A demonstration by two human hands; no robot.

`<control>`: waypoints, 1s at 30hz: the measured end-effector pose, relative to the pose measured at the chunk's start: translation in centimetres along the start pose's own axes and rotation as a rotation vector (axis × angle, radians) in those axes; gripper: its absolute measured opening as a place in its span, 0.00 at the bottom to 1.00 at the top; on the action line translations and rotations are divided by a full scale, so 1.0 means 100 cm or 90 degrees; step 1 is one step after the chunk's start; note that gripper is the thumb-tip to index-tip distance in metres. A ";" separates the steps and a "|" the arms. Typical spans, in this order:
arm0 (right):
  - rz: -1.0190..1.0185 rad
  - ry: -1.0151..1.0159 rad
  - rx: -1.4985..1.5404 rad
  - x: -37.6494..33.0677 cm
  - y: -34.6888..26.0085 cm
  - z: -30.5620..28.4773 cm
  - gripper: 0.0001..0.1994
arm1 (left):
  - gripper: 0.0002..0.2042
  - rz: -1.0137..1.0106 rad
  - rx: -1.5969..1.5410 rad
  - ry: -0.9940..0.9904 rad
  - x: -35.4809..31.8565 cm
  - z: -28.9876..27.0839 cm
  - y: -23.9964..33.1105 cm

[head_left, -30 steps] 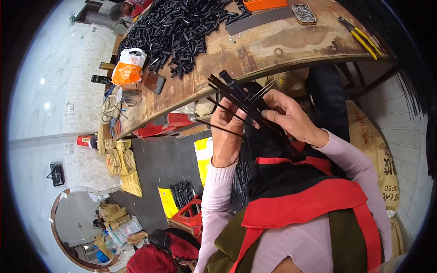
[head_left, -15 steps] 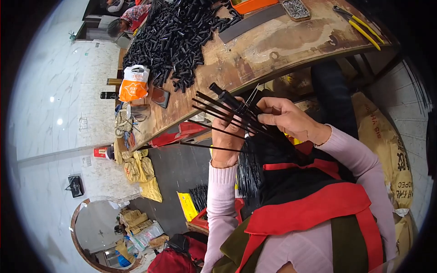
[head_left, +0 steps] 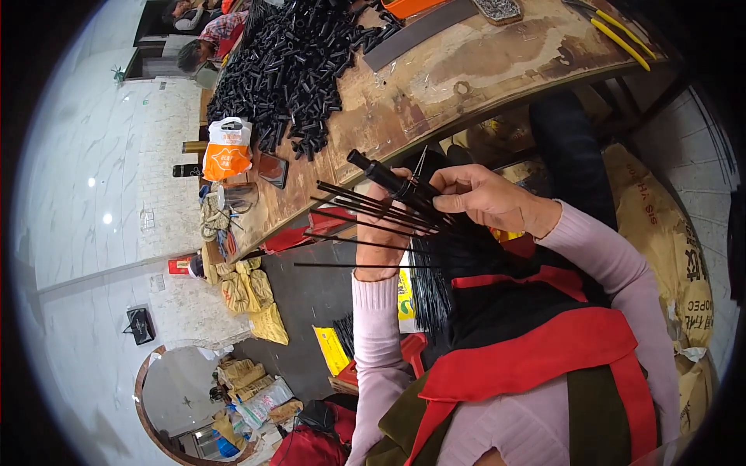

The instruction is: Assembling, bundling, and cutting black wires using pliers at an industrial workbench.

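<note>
Both hands work at a bundle of thin black rods (head_left: 365,213) that fan out to the left in front of my chest. My left hand (head_left: 382,233) grips the bundle from below, partly hidden behind the rods. My right hand (head_left: 482,198) pinches the rods from the right, next to a thicker black tube (head_left: 381,175) fitted on one rod. More black rods (head_left: 427,295) hang down over my lap.
A worn wooden table (head_left: 466,78) carries a large heap of short black tubes (head_left: 287,70), a dark flat strip (head_left: 420,35) and yellow-handled tools (head_left: 614,27). An orange and white bag (head_left: 227,151) sits at the table's end. A tan sack (head_left: 668,233) lies at right. People sit far back.
The rods have spread wider and swung toward level. My right hand has shifted along the bundle beside the black tube, and the view has tilted a little.
</note>
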State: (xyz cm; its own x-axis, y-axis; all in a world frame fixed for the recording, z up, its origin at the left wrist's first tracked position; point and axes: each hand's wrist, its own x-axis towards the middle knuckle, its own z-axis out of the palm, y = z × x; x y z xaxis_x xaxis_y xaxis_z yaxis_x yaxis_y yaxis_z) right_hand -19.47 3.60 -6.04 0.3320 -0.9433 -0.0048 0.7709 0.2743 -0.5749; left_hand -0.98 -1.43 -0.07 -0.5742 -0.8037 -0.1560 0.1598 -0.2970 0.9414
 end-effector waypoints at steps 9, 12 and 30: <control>0.042 -0.012 0.073 -0.006 0.003 0.008 0.10 | 0.22 0.094 -0.148 -0.112 0.019 -0.012 -0.019; -0.109 0.087 0.062 -0.009 0.003 0.015 0.11 | 0.13 -0.048 -0.351 -0.102 0.027 -0.008 -0.038; -0.261 0.153 -0.027 -0.022 0.018 0.051 0.09 | 0.10 0.207 0.096 0.207 -0.020 0.055 0.002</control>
State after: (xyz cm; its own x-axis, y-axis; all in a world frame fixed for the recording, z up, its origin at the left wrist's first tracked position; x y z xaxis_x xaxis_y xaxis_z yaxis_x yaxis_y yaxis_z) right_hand -16.01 7.17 -2.92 -0.1345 -0.9900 0.0432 0.7878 -0.1333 -0.6013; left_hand -4.23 2.95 2.07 -0.2295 -0.9691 0.0901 0.1577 0.0543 0.9860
